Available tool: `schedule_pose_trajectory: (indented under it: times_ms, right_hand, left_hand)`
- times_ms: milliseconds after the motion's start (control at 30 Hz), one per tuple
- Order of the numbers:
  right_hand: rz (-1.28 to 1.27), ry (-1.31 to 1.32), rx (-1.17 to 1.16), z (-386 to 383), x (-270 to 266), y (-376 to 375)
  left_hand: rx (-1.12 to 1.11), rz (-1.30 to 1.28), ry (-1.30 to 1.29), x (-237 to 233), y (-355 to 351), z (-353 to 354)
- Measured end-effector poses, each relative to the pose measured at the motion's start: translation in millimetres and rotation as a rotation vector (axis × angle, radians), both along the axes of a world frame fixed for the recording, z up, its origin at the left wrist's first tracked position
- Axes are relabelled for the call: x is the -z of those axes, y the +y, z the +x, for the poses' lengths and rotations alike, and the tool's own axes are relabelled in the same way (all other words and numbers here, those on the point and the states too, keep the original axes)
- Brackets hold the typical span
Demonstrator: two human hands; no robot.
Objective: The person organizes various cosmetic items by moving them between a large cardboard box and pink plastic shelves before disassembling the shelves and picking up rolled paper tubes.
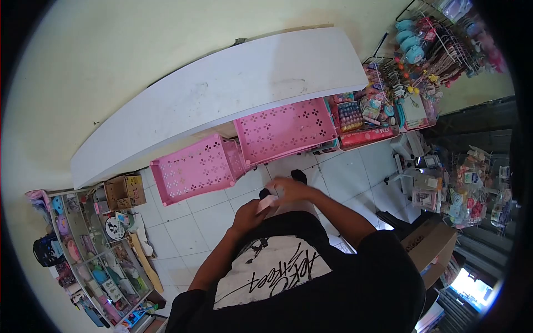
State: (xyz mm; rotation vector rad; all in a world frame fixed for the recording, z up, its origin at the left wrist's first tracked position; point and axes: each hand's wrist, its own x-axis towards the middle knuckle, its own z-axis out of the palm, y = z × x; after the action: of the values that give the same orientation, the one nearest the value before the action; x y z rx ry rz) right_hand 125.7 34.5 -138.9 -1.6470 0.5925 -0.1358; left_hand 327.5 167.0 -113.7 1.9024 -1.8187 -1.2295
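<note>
Both my hands are close together in front of my body, low in the middle of the view. My left hand [247,216] is closed round a small pale pink item [267,203], which looks like cloth or paper. Just above and to the right of it, my right hand [288,190] is blurred by motion, and its fingers cannot be made out clearly. Two pink baskets with flower-shaped holes stand beyond my hands, a left one [191,169] and a right one [286,129].
A long white shelf [222,80] runs along the wall above the baskets. Filled trays [369,136] and hanging goods [433,50] are at the right. A stocked display rack [91,250] stands at the left, and a cardboard box [430,244] at the lower right.
</note>
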Motion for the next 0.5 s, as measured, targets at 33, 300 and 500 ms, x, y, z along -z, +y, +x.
schedule_pose_trajectory:
  times_ms: [33, 300, 500]
  right_hand:
    - [-0.007, 0.023, 0.163, 3, 20, -12]
    - [-0.75, 0.578, 0.546, -4, 156, -116]
    - [-0.738, 0.51, 0.452, -15, 170, -127]
  left_hand:
    - [-0.075, -0.009, -0.017, 0, 7, 2]
    - [-0.313, 0.05, -0.088, 0, 66, 30]
    - [-0.467, 0.075, -0.094, 2, 100, 28]
